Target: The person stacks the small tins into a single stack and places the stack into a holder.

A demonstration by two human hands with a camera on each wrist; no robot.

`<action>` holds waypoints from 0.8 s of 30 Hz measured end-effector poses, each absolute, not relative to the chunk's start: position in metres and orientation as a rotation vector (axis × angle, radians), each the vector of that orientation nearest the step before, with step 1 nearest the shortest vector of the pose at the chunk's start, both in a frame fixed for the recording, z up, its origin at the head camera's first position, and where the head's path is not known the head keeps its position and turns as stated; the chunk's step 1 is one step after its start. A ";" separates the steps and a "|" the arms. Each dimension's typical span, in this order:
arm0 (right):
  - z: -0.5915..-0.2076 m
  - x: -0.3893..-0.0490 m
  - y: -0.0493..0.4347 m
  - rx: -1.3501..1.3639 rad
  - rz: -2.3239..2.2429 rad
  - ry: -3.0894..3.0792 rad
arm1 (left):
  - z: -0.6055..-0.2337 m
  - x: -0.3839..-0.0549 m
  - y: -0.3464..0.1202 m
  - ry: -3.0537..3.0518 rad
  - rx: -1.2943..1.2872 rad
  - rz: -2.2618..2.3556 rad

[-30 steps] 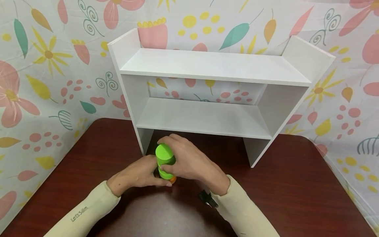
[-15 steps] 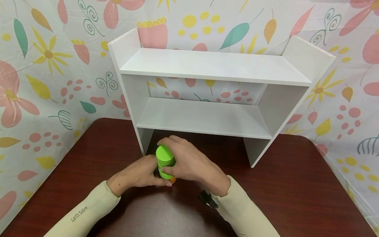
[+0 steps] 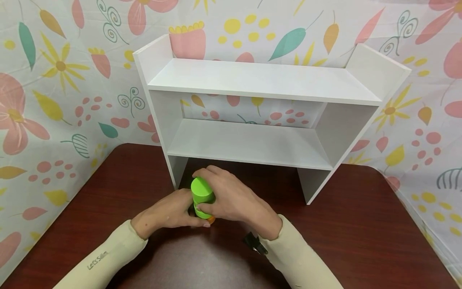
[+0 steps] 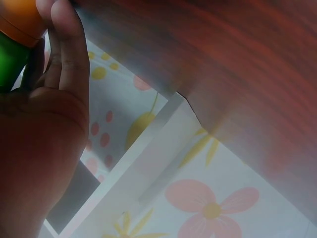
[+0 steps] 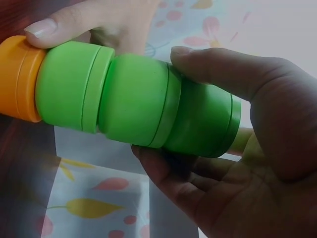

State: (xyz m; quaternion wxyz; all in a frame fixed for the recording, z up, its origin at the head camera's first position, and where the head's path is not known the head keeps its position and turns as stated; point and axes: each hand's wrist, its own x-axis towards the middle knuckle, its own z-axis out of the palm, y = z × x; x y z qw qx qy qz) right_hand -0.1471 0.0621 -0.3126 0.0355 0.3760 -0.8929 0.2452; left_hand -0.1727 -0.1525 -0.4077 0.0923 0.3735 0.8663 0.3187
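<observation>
in front of the white, flat-boarded shelf, near its left end, three smooth, rounded green jars sit stacked above an orange jar. the right hand grips the upper green jars between thumb and fingers; the left hand holds the orange jar. the shelf stands on a glossy red-brown counter, with creased flower-print cloth behind it.

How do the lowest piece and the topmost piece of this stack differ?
Colour: the lowest piece is orange, the topmost piece green.
Hands: the left hand is at the lowest piece; the right hand holds around the topmost piece.
Head view: the topmost piece's flat end shows; the lowest piece is mostly hidden.
Shared: both are round.
</observation>
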 end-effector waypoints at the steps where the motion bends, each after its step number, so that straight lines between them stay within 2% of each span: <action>1: -0.313 -0.147 0.062 1.156 0.751 -2.741 | -0.408 -0.173 -0.153 2.575 1.110 0.944; 24: -0.321 -0.148 0.067 1.098 0.859 -2.772 | -0.410 -0.175 -0.154 2.551 1.100 0.962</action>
